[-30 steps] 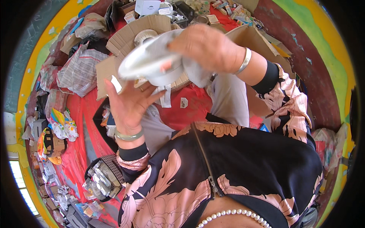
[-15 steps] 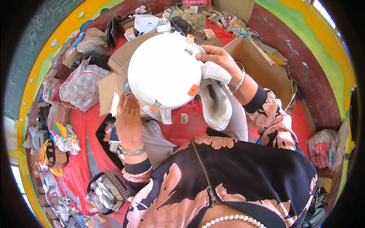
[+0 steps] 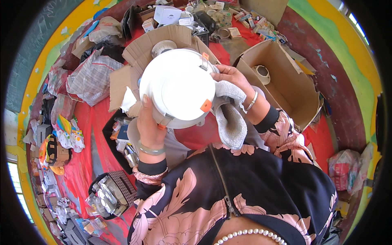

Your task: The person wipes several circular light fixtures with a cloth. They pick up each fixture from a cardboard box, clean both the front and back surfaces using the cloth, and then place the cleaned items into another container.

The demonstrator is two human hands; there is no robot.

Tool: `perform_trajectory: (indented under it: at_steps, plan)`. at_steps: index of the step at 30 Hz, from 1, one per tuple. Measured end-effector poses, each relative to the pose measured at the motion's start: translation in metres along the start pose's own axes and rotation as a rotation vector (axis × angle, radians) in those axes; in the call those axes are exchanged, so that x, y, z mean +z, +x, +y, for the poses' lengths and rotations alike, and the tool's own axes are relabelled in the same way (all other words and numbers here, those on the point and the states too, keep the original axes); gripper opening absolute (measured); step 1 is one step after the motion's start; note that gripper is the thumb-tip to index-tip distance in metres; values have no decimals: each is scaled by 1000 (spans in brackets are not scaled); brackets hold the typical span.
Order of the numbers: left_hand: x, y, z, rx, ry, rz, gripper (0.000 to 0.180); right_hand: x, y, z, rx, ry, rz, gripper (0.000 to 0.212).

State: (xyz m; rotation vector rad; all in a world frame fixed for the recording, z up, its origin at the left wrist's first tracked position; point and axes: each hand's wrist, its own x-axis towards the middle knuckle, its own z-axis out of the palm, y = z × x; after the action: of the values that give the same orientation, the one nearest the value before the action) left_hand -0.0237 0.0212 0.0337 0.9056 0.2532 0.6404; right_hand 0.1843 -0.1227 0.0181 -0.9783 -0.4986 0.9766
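Note:
A round white recessed downlight (image 3: 179, 85) with spring clips and orange tips is held up in front of my chest, its broad face showing. My left hand (image 3: 149, 125) grips its lower left rim, the thumb laid along the edge and the other fingers mostly hidden beneath. At the upper right rim, my right hand (image 3: 234, 79) pinches the light together with a grey cloth (image 3: 232, 126). The cloth hangs down from that hand in a loose fold. Behind the light, a smaller round fixture (image 3: 163, 47) shows inside an open cardboard box (image 3: 132, 47).
To the right stands another open cardboard box (image 3: 302, 96) holding a white ring-shaped fixture (image 3: 261, 74). A black bin (image 3: 108, 136) of small packages and a checked basket (image 3: 127, 192) sit at the left on red sheeting (image 3: 83, 151). A woven bag (image 3: 92, 79) lies farther left.
My left hand has risen from beside the downlight and closed on its rim. The downlight has dropped slightly in view, and the fixtures in both cardboard boxes have come into sight.

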Motion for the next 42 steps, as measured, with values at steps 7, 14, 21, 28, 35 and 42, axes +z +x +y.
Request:
perform_trajectory:
  at_steps: [7,14,21,28,35,42]
  plan:
    - [-9,-1,6,26,-56,178,51,-26,2,-11,115,-189,140,24]
    - [-28,7,-1,24,-211,54,50,-60,5,-56,-476,13,-11,15]
    - [-6,9,-11,-100,-484,-159,47,40,-14,-37,-1064,-1176,-129,45]
    - [-7,-1,-11,-191,-450,-128,46,59,-10,-51,-1105,-1343,-509,51]
    - [15,-8,-4,-144,-224,-105,46,60,-10,-40,-1112,-1192,-173,35]
    - [18,-12,-8,-71,-171,-95,48,47,7,-34,-1043,-1122,362,28]
